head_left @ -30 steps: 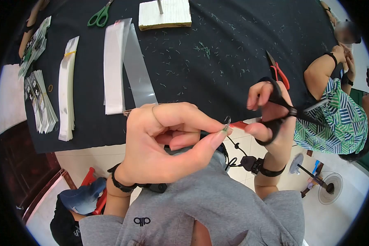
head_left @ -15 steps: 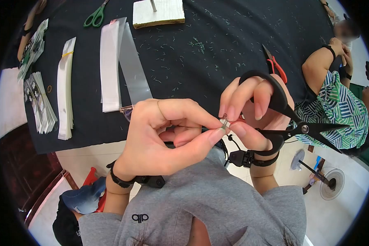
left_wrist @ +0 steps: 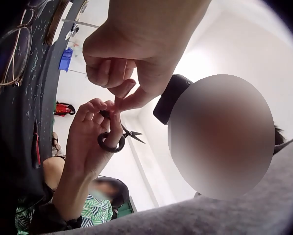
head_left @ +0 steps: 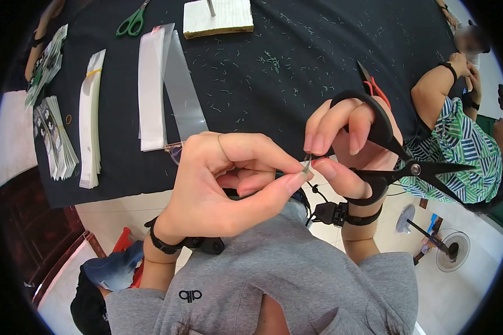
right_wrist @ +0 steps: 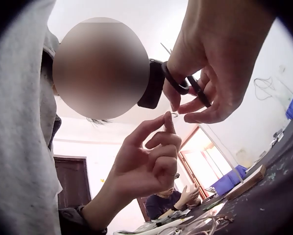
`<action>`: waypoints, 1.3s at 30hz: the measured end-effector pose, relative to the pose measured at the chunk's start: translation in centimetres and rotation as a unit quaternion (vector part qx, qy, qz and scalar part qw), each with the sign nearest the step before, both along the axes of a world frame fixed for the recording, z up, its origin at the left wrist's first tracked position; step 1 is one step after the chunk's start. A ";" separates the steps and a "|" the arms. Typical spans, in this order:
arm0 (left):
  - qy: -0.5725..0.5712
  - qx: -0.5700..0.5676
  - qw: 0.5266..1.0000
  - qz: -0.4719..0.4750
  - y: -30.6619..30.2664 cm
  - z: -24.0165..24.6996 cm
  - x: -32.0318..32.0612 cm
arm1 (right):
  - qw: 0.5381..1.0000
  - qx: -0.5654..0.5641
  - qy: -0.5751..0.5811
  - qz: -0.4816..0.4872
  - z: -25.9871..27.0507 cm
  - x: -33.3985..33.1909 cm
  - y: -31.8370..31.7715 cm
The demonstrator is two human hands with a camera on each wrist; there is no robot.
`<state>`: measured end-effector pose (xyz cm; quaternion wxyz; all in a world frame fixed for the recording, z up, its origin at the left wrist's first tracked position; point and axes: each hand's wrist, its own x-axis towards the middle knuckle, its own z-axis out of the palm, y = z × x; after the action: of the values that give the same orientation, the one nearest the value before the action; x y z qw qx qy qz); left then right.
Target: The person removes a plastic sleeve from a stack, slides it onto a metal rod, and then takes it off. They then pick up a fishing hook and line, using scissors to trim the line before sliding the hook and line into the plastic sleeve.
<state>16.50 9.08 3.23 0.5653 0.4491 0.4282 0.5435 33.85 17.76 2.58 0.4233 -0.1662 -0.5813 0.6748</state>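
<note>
My left hand (head_left: 212, 184) pinches a small metal fish hook (head_left: 307, 164) with a bit of green on it between thumb and forefinger. In the right wrist view the curved end of the hook (right_wrist: 175, 115) sticks out past those fingertips. Black scissors (head_left: 415, 169) hang on my right hand (head_left: 369, 154), thumb through one loop and fingers through the other. Their blades stand apart and point away to the right. The right thumb and fingertips are right at the hook, partly covering it in the head view.
Green thread clippings (head_left: 271, 62) lie scattered over the black tablecloth. Around them are red-handled cutters (head_left: 379, 92), a white block (head_left: 221, 19) with a metal post, green scissors (head_left: 133, 23), long white strips (head_left: 152, 95) and eyeglasses (left_wrist: 12, 54). Another person (head_left: 458, 145) sits at the right.
My right hand came in from the right to the hook, and the scissors swung lower with it. Since half a second ago its fingers have shifted slightly; the left hand keeps its pinch.
</note>
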 end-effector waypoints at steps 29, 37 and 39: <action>-0.027 -0.064 0.997 -0.026 -0.1 1.2 -0.1 | 0.997 0.041 0.048 0.046 0.1 -0.3 0.3; 0.000 -0.021 1.000 -0.007 -0.2 0.6 0.1 | 0.998 0.045 0.038 0.010 0.4 -0.1 0.1; -0.006 -0.038 0.999 -0.009 -0.2 0.7 0.0 | 0.998 0.053 0.028 0.010 0.6 -0.1 0.1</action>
<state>16.55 8.87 3.90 0.5896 0.4281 0.4412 0.5239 33.76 17.89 3.14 0.4410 -0.1183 -0.6060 0.6514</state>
